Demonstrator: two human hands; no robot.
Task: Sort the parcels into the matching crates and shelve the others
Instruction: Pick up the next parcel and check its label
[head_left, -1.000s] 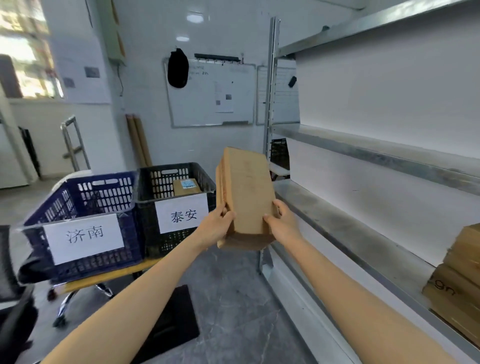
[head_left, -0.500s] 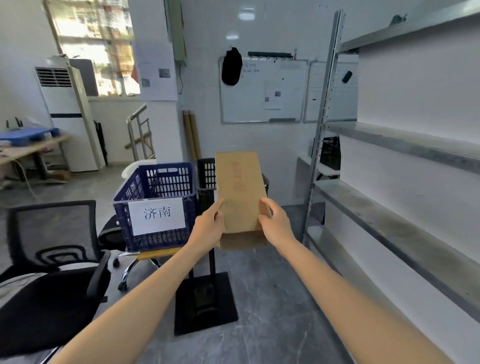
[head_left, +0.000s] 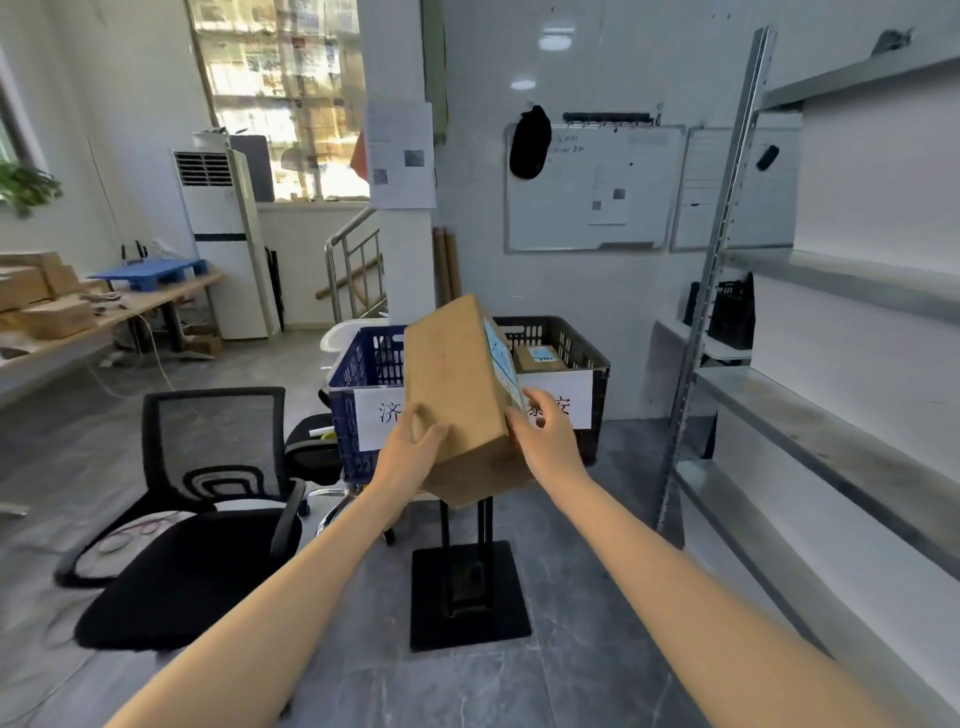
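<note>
1. A cardboard parcel (head_left: 454, 395) is held up in the air at the middle of the view, in front of two crates and touching neither.
2. The parcel is tilted, with its upper end leaning to the left. Its broad plain face is turned toward the camera, and a pale blue shipping label (head_left: 500, 358) runs along its narrow right side.
3. The left hand (head_left: 413, 449) grips the parcel's lower left edge, thumb on the broad face and fingers curled behind.
4. The right hand (head_left: 545, 441) grips the lower right corner, with fingers wrapped over the labelled side.
5. The blue crate (head_left: 363, 364) stands behind the parcel on the left. Its white paper sign (head_left: 376, 415) is partly covered by the parcel.
6. The black crate (head_left: 576, 338) sits right beside the blue one. Its own sign (head_left: 576, 397) is partly hidden by the right hand, so the characters cannot be read in full.
7. A small parcel (head_left: 537, 358) with a blue label lies inside the black crate.
8. A metal shelving unit (head_left: 831, 431) runs along the right wall, well apart from the held parcel.
9. A black mesh office chair (head_left: 218, 457) stands to the left of the crates, and a black stand base (head_left: 467, 592) sits on the floor below the parcel.
</note>
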